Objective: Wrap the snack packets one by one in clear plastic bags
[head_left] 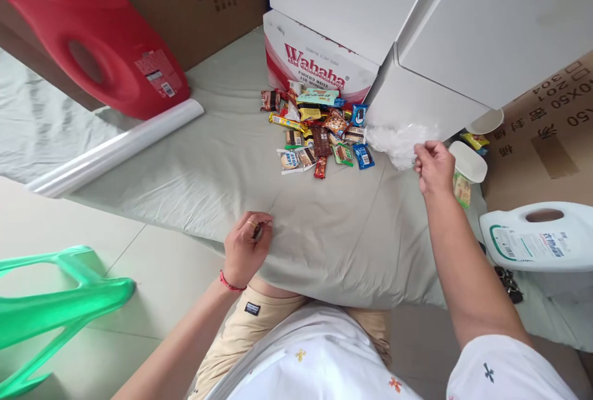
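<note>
My right hand point(433, 166) is raised at the right, its fingers pinched on a crumpled clear plastic bag point(393, 141). My left hand point(244, 245) rests on the pale green sheet point(208, 159) near my lap. Its fingers are curled and pinched at the cloth, with a small dark thing between them that I cannot make out. A pile of several wrapped snacks point(319, 131) lies on the sheet, ahead of both hands and left of the bag.
A Wahaha carton point(315, 60) stands behind the snacks under white boxes point(417, 23). A red jug point(92, 36) and a film roll point(115, 147) lie at the left, a green stool point(55, 307) at lower left, a white detergent jug point(537, 239) and white cups point(467, 162) at the right.
</note>
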The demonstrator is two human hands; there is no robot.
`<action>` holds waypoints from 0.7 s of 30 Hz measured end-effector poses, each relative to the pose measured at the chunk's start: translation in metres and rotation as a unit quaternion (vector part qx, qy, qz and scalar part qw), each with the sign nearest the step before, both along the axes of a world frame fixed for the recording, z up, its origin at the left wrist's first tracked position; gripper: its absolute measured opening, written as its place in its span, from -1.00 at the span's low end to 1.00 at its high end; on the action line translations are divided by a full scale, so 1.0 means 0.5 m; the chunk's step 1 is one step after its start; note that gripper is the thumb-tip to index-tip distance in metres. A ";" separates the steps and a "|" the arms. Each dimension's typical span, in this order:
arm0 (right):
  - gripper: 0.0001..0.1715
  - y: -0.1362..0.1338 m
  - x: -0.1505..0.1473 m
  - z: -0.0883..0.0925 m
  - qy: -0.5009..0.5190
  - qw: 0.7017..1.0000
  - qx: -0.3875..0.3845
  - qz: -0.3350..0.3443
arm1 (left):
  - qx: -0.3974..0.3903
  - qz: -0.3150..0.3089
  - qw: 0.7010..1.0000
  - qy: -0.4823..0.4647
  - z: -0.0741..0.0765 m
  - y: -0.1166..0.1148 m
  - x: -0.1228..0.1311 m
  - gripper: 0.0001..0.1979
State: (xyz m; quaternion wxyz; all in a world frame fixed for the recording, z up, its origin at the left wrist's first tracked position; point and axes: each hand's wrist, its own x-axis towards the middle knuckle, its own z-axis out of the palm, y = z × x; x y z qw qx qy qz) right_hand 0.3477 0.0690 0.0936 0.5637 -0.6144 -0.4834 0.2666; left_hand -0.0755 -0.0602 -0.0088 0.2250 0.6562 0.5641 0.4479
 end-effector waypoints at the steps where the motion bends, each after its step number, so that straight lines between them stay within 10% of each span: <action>1: -0.63 -0.039 -0.025 -0.009 0.052 0.998 -0.014 0.019 | -0.045 -0.021 0.997 -0.054 0.010 -0.002 0.013 -0.84; 3: -0.58 -0.117 -0.084 -0.033 0.140 0.986 -0.057 0.073 | -0.152 -0.084 0.968 -0.180 0.032 -0.002 0.050 -0.73; 9: -0.68 -0.258 -0.227 -0.115 0.151 0.963 -0.123 0.186 | -0.447 -0.217 0.741 -0.452 0.079 0.025 0.190 -0.30; 16: -0.74 -0.303 -0.240 -0.145 0.117 0.989 -0.058 0.073 | -0.377 -0.104 0.769 -0.505 0.064 0.055 0.253 -0.39; 21: -0.58 -0.330 -0.215 -0.136 0.216 0.974 -0.056 -0.030 | -0.365 -0.176 0.751 -0.521 0.081 0.077 0.288 -0.40</action>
